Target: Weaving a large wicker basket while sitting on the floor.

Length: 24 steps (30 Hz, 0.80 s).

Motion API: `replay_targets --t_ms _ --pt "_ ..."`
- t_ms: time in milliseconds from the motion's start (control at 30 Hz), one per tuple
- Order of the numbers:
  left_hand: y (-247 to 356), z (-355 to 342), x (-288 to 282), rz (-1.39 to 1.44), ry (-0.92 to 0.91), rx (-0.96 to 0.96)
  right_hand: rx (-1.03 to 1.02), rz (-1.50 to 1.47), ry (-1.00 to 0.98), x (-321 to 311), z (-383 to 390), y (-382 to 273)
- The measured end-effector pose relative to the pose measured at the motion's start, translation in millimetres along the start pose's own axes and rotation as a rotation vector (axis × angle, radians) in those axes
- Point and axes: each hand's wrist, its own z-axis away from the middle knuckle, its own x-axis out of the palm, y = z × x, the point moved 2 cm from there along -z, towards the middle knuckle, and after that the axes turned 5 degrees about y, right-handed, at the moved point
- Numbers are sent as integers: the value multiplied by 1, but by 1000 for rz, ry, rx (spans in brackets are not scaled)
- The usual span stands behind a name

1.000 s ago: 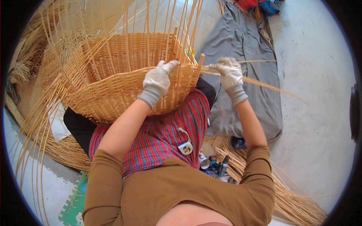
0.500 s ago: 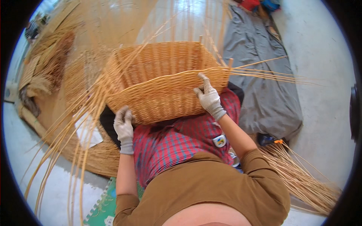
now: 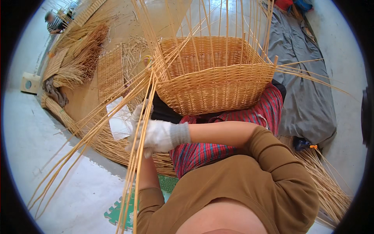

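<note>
A woven wicker basket [image 3: 218, 89] with an open top rests tilted on my lap, tall stakes rising from its walls. My right hand [image 3: 157, 134], in a pale knit glove with a grey cuff, reaches across to the left and overlaps my left hand at the wrist. Its fingers look curled, but what they grip is hidden. Behind several long loose strands [image 3: 142, 144] hanging from the basket's left corner, my gloved left hand [image 3: 137, 117] is partly covered and its finger pose is unclear. Both hands are below the basket's left corner.
Bundled reeds [image 3: 93, 50] and a woven mat [image 3: 110, 74] lie at the far left, near a white sheet [image 3: 119, 119]. Grey cloth [image 3: 300, 78] spreads on the right, above a reed pile [image 3: 323, 179]. Another person [image 3: 54, 23] is at the far upper left.
My right hand has left the basket's front wall and crossed over to my left hand, which has left the basket's lower left corner. The view has shifted, placing the basket farther right.
</note>
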Motion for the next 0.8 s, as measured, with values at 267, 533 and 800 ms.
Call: replay_targets --t_ms 267,533,800 --pt "1 -107 96 -728 155 247 266 24 -302 -25 42 -41" --pt "-6 -112 56 -520 220 404 543 -936 949 -161 166 132" --pt "-94 -102 24 -865 469 -42 1070 -375 854 -178 171 121"
